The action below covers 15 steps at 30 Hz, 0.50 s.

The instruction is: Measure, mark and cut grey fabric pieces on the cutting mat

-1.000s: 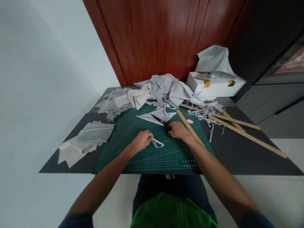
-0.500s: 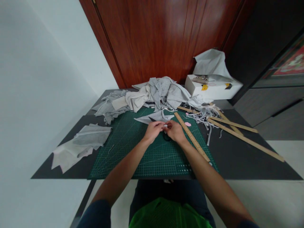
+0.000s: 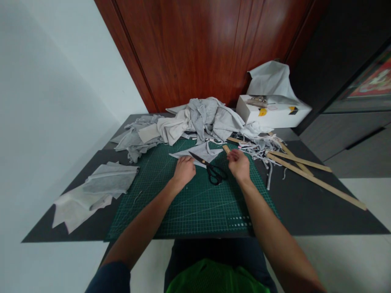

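Black-handled scissors (image 3: 210, 167) lie partly opened out on the green cutting mat, their blades across a triangular grey cloth piece (image 3: 210, 153). My left hand (image 3: 184, 170) is closed beside the blades, fingers curled at the cloth's lower left edge. Whatever sits inside those fingers is hidden. To the right of the scissors, my right hand (image 3: 239, 165) is closed with its fingertips together, over the wooden ruler (image 3: 226, 149). Only the ruler's far end shows; hand and forearm cover the rest. I cannot make out anything between the right fingers.
Crumpled grey and cream cloths (image 3: 210, 118) are heaped along the back. A folded cloth stack (image 3: 100, 185) lies left of the cutting mat (image 3: 183, 215). On the right are shredded strips (image 3: 262, 146), wooden strips (image 3: 317, 183) and a white box (image 3: 275, 114) with cloth draped over it.
My hands have separated: the left moved left and slightly down, the right moved right over the ruler. The scissors, formerly under the hands, now show fully. The pink scrap is hidden.
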### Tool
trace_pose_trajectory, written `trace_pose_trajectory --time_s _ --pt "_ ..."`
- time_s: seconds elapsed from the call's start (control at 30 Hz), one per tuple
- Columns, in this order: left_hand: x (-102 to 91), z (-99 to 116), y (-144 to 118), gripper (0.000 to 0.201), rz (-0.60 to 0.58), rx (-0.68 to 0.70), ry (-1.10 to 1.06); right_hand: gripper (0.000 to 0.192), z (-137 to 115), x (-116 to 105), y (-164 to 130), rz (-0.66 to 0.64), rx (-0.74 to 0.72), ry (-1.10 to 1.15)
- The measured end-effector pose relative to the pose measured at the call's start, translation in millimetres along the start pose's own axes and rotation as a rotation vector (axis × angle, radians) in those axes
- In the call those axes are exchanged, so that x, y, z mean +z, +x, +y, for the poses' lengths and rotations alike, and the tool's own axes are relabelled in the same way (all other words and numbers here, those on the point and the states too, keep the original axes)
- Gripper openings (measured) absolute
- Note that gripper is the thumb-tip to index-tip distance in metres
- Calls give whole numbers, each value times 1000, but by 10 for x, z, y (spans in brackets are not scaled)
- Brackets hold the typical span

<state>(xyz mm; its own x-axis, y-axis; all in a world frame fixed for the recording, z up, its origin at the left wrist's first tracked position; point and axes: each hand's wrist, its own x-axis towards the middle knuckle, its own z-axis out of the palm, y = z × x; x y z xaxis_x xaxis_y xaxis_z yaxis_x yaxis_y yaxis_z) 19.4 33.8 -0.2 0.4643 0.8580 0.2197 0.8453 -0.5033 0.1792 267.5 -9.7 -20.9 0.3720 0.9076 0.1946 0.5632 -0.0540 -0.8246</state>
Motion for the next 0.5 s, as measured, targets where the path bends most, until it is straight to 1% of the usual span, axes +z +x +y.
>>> trace_pose_trajectory --time_s 0.03,0.13,0.17,0.23,0.3,0.37,0.5 --pt "2 15 -33 35 0 13 31 36 -94 41 -61 -32 -13 -31" --pt "-19 75 -109 33 -17 27 84 24 -379 154 -255 -216 -217 -286" --pt "-31 93 -129 32 -27 31 94 27 -456 182 -314 -261 -255 -386" --pt "-56 116 -166 31 -41 39 114 38 -568 222 -409 -301 -251 -535" --pt "-74 125 -208 33 -43 49 129 42 -628 247 -467 -316 -217 -612" --pt "-89 129 -254 37 -41 63 134 40 -649 269 -496 -305 -186 -643" --pt "-129 164 -321 43 -49 43 117 35 -615 302 -503 -206 -136 -667"
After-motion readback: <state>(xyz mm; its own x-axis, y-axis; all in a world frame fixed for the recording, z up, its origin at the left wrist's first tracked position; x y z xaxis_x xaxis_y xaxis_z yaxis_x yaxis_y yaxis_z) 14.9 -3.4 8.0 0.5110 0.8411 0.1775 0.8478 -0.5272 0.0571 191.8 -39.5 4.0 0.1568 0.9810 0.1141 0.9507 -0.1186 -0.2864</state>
